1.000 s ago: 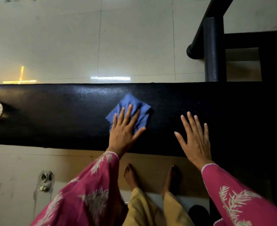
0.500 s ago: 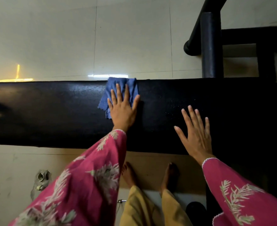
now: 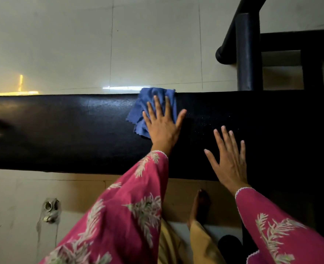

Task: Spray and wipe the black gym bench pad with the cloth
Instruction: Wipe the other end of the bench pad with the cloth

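Two hands lie flat on the black bench pad (image 3: 62, 130), which runs left to right across the view. The left hand (image 3: 162, 124) is spread open, palm down, pressing the blue cloth (image 3: 153, 103) against the pad; it grips nothing, the fingers simply pin the fabric. The cloth sits at the far edge of the pad, bunched under the fingers, with its upper fold just over that far edge and a loose corner trailing out to the left of the hand. A flat palm rather than a pinch looks chosen to spread pressure over a wide patch, so each stroke covers more of the surface.

The right hand (image 3: 229, 161) rests open and empty on the pad, to the right of the cloth and nearer the body, fingers splayed. It probably serves as a brace, letting the person lean forward far enough to reach the far edge.

Fine pale specks, likely spray droplets, show on the pad (image 3: 210, 121) between the two hands and to the right of the cloth, while the stretch to the left shines smoother. Judging by that, wiping is under way and the speckled area on the right remains to be covered. No spray bottle is in view.
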The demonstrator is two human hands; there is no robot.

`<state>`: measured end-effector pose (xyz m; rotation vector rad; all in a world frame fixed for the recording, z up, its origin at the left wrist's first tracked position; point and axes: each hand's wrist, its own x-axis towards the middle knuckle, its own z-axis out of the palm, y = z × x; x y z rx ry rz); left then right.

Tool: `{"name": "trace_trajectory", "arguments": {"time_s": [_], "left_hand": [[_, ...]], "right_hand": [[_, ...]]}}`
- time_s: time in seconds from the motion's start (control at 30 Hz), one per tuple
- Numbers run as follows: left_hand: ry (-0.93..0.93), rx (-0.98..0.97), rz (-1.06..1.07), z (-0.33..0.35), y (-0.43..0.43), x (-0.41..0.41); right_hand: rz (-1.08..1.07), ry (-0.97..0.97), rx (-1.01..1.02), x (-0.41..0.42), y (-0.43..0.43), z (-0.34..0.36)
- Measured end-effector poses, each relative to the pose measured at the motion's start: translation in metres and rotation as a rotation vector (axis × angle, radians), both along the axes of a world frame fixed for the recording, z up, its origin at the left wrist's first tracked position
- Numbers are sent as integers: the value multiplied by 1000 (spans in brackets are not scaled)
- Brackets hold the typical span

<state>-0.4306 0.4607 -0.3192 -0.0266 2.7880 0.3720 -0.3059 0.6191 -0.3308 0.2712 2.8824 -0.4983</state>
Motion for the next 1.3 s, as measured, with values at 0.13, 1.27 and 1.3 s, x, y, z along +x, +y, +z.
{"name": "trace_trajectory", "arguments": {"time_s": [0.13,1.27,1.3], "left_hand": [[53,-43,-411,-2,-23,14],[185,-31,-266,-16,-31,119],[203,-29,-366,-16,-42,120]], "right_hand": [[-2,-5,7,0,0,1],[25,-20,23,5,7,-2],[19,-20,25,5,7,-2]]}}
